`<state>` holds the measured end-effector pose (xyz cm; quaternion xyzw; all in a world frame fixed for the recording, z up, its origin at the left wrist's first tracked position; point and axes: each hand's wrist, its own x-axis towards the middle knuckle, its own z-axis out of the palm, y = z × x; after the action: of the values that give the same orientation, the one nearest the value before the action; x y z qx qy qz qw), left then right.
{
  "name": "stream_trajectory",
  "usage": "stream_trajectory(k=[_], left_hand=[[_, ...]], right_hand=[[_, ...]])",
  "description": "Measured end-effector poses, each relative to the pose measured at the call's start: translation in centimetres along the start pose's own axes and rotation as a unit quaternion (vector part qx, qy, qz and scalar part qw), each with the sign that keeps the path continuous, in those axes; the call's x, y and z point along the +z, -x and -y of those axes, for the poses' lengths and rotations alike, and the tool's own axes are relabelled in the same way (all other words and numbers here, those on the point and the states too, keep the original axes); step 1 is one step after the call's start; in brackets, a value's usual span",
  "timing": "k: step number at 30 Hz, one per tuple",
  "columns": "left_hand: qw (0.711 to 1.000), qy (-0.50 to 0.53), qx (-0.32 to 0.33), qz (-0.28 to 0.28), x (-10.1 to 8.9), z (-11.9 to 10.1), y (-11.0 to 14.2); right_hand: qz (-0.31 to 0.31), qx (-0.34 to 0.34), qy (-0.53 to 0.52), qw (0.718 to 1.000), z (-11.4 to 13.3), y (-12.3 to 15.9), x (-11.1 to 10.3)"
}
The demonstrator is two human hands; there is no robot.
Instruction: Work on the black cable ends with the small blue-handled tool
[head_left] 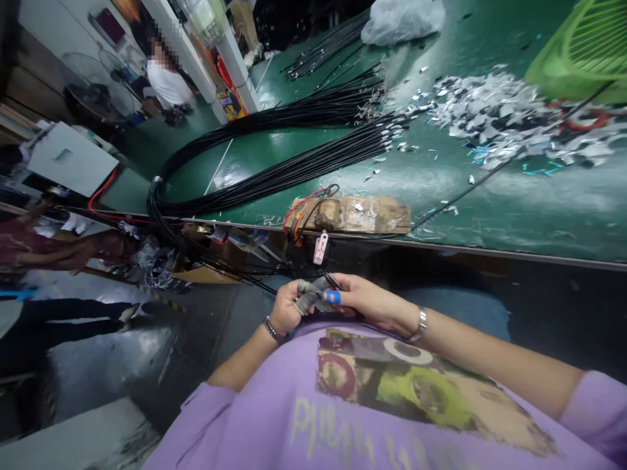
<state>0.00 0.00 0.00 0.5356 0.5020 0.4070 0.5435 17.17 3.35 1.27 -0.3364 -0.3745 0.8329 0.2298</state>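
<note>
My left hand (289,308) and my right hand (365,300) meet just above my lap, below the edge of the green table (490,202). The left hand's fingers, wrapped in grey tape, are pinched on the end of a thin black cable (329,279). The right hand is closed on the same cable end, and its thumb wears a blue cover (333,297). Several thin black cables (235,271) run from my hands to the left under the table edge. What lies between the fingertips is too small to make out.
Long bundles of black cable (294,166) lie across the green table, next to a worn wooden block (362,214) with red wires. Cut scraps (490,117) litter the right side by a green basket (582,52). Other people (166,78) work at the left.
</note>
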Motion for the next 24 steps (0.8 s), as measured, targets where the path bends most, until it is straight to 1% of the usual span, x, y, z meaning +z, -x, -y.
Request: stream_trajectory(k=[4, 6, 13, 16, 20, 24], left_hand=[[1.000, -0.016, -0.005, 0.012, -0.02, 0.05, -0.05], [1.000, -0.015, -0.006, 0.014, -0.05, -0.02, -0.10], [0.999, 0.003, -0.005, 0.032, -0.17, -0.46, -0.11], [1.000, 0.003, -0.011, 0.027, -0.22, -0.50, -0.08], [0.999, -0.007, -0.010, 0.031, -0.25, -0.61, -0.13], [0.999, -0.008, -0.004, 0.034, -0.25, -0.64, -0.21]], right_hand=[[-0.009, -0.048, 0.078, 0.996, 0.38, 0.16, 0.10], [-0.005, -0.054, 0.099, 0.994, 0.48, 0.27, 0.03], [-0.003, -0.061, 0.116, 0.991, 0.87, 0.67, -0.05], [0.007, -0.073, 0.130, 0.989, 0.96, 0.65, -0.04], [-0.002, -0.088, 0.163, 0.983, 0.75, 0.49, -0.07], [0.005, -0.115, 0.190, 0.975, 0.49, 0.47, -0.11]])
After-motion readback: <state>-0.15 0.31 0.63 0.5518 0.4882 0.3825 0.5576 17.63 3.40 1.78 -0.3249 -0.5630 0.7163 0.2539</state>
